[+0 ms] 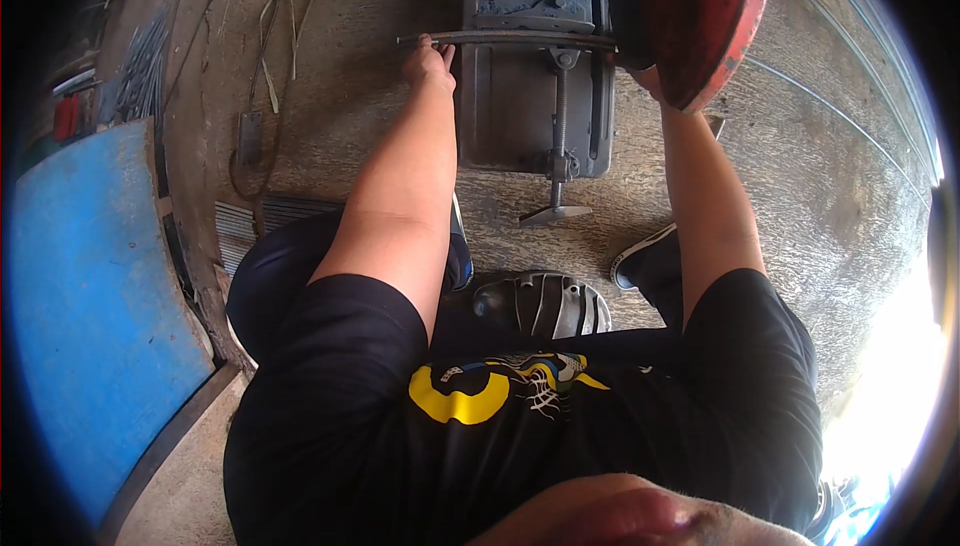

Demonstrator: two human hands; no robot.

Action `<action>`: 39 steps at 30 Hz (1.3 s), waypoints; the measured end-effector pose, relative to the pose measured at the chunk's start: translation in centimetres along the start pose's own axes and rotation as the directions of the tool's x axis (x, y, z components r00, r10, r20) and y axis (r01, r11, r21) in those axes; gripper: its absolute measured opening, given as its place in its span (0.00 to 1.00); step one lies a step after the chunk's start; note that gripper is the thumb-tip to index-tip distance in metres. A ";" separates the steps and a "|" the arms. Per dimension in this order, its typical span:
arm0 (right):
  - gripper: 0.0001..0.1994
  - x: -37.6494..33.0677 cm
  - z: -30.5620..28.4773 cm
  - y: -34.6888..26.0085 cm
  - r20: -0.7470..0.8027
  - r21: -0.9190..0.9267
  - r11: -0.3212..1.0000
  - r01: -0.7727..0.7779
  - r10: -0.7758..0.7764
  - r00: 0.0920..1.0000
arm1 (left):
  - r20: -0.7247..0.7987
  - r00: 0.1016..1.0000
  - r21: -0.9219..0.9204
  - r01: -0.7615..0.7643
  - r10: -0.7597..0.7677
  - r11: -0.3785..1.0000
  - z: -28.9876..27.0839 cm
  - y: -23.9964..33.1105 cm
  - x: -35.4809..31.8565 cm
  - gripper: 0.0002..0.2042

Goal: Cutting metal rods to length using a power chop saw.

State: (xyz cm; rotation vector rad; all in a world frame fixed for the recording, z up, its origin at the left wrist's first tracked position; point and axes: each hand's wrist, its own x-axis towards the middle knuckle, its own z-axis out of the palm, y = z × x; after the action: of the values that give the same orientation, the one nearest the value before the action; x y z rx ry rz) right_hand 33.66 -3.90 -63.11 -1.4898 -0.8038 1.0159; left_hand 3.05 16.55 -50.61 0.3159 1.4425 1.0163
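My left hand (430, 64) pinches the left end of a thin dark metal bar (510, 37). The bar lies crosswise over the grey metal base (510, 116) of a cut-off saw, between the back fence (533, 22) and the clamp screw (561, 96). A T-shaped handle (555, 215) ends the screw on the near side. Over the bar's right end hangs the saw's red guard (715, 21). Only a sliver of my right hand (648, 78) shows beneath the guard; its fingers are hidden, so its grip cannot be made out.
A small black ribbed stool (543, 303) sits between my feet. On the left lean a blue panel (90, 286) and a bundle of thin rods (143, 66). Cord (270, 16) lies at the upper left. Long thin rods (840, 106) run along the right floor.
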 end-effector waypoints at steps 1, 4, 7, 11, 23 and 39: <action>0.14 0.0 0.3 0.1 -0.006 0.005 1.000 0.006 -0.006 1.000 | 0.002 1.000 -0.009 -0.004 0.004 1.000 0.0 0.1 0.0 0.09; 0.14 -0.1 1.1 0.2 -0.045 0.066 0.996 0.066 -0.063 0.997 | 0.000 1.000 -0.019 -0.002 0.002 1.000 -0.1 0.3 0.0 0.10; 0.11 -0.2 1.0 0.0 -0.027 0.015 0.967 0.253 -0.252 0.967 | 0.000 1.000 -0.026 0.011 -0.011 1.000 0.0 0.4 0.0 0.11; 0.11 -0.5 1.2 -0.4 -0.073 -0.058 0.984 0.166 -0.170 0.983 | -0.004 1.000 -0.047 0.013 -0.013 0.999 0.1 0.3 -0.2 0.12; 0.11 -0.6 1.3 -0.8 -0.117 -0.106 0.970 0.217 -0.229 0.966 | 0.001 0.999 -0.084 -0.034 0.034 0.996 0.2 0.2 -0.3 0.14; 0.07 -1.1 2.2 -1.8 -0.219 0.309 0.928 0.207 -0.143 0.965 | 0.021 0.998 -0.022 -0.056 0.056 0.998 0.0 0.2 0.3 0.13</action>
State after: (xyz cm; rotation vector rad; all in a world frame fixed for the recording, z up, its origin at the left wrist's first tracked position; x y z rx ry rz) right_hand 31.26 -3.69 -61.19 -1.1836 -0.5833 0.8106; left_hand 2.95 16.93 -50.69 0.3530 1.4092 1.0696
